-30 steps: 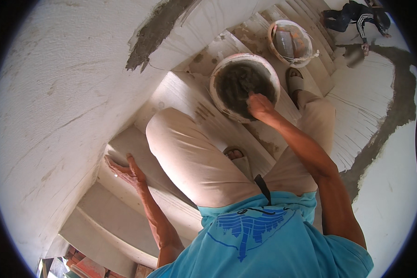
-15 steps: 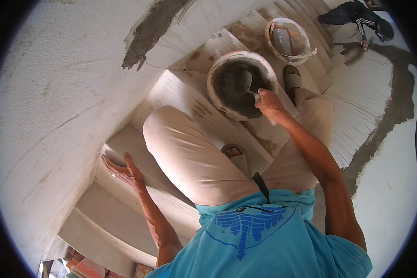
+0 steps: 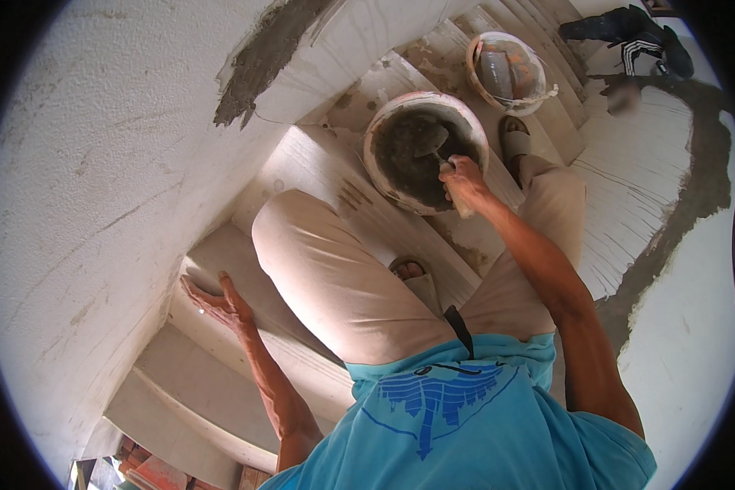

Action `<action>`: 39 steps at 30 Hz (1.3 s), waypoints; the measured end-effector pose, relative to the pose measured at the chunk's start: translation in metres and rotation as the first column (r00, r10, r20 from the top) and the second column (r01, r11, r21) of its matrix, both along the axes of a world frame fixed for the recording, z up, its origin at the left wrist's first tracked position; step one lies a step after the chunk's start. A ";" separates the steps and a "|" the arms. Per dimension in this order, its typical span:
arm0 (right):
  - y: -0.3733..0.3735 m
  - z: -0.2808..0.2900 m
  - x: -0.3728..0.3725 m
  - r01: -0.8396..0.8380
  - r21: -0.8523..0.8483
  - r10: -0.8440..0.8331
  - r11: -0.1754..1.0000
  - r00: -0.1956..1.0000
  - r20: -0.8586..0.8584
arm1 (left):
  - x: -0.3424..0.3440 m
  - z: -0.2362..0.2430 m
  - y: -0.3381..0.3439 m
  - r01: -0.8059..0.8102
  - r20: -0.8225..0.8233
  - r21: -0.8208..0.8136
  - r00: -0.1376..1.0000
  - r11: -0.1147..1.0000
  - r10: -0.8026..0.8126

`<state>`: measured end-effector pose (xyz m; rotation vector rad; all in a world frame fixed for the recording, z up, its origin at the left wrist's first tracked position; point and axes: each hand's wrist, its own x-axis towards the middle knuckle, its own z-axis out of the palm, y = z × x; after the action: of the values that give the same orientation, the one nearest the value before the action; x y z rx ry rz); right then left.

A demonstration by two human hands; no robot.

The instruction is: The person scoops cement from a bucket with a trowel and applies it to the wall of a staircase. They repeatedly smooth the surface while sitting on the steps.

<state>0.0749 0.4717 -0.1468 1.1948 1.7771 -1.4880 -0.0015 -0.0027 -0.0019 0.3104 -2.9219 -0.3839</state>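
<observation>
A trowel (image 3: 433, 142) is gripped by its pale handle in my right hand (image 3: 465, 177). Its blade rests in grey wet mortar (image 3: 402, 155), inside a round bucket (image 3: 373, 168) that stands on a stair step between my knees and the wall. My left hand (image 3: 219, 304) lies on a lower step beside the left wall, palm turned partly up, thumb and fingers apart, with nothing in it.
A second bucket (image 3: 541, 100) with a grey object and reddish stains inside stands farther up the stairs (image 3: 302, 167). Grey mortar streaks mark the left wall (image 3: 122, 163) and the right one. Another person (image 3: 637, 37) bends at the far right.
My right hand has shifted slightly left, turning the trowel so its blade moves within the mortar. My left hand stays put. The other person's arm has moved.
</observation>
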 end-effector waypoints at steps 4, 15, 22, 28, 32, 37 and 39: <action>-0.005 0.016 -0.005 0.049 -0.064 -0.046 0.997 0.998 0.039 | 0.001 0.003 0.002 -0.002 -0.003 0.013 1.000 1.000 0.002; -0.019 0.018 0.001 0.320 -0.184 -0.331 0.929 0.943 -0.029 | 0.001 0.003 0.005 -0.019 -0.011 0.072 1.000 0.997 0.020; -0.034 0.011 0.012 0.173 0.095 -0.156 0.980 0.973 -0.169 | 0.001 0.003 0.006 -0.011 -0.013 0.033 1.000 0.999 0.012; -0.030 0.016 0.029 -0.067 0.403 0.223 0.913 0.907 -0.356 | 0.000 0.003 0.005 0.019 -0.035 0.040 0.999 0.999 -0.017; -0.018 0.022 0.060 -0.183 0.370 0.352 0.911 0.814 -0.463 | 0.003 0.000 -0.002 0.063 -0.058 0.061 0.997 0.996 -0.060; -0.018 0.075 0.042 -0.163 0.071 0.173 0.984 0.782 -0.599 | 0.004 -0.001 -0.004 0.037 -0.041 0.047 0.999 0.998 -0.035; -0.020 0.093 0.024 -0.118 -0.094 0.033 0.989 0.775 -0.631 | 0.004 -0.003 -0.009 0.059 -0.050 0.039 0.997 0.997 -0.057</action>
<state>0.0986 0.4512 -0.0541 0.5648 2.0586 -2.0827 0.0027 -0.0112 -0.0050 0.2185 -2.8835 -0.4527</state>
